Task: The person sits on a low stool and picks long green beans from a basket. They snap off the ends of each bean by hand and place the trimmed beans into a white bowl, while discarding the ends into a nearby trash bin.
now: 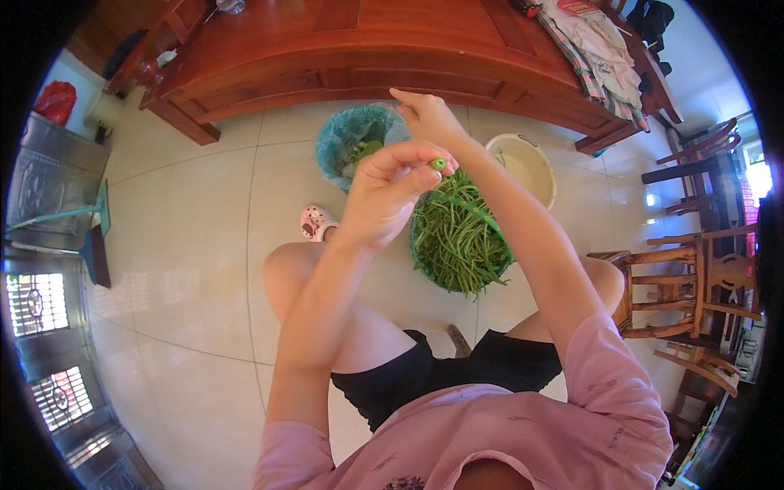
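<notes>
My left hand [387, 190] pinches a short green vegetable stem [437, 163] between thumb and fingers, its cut end facing me. Farther out, my right hand [432, 119] is stretched toward the right rim of a teal bin [326, 153], fingers pointing left. Whether it holds anything is hidden by its partly curled fingers. A clear plastic bag lines the bin, with green leafy scraps [369, 149] inside. Below my hands, a round basket heaped with long thin green stems [459, 245] stands on the floor, a green patterned strap [468, 205] across it. Beside it is a cream plastic basin [533, 165] with a thin stem inside.
A long reddish wooden table [367, 55] spans the far side, with folded cloths [603, 61] on its right end. Wooden chairs [667, 282] stand to my right. A broom [101, 208] and a dustpan [95, 257] are at the left. My foot wears a pink clog [316, 222].
</notes>
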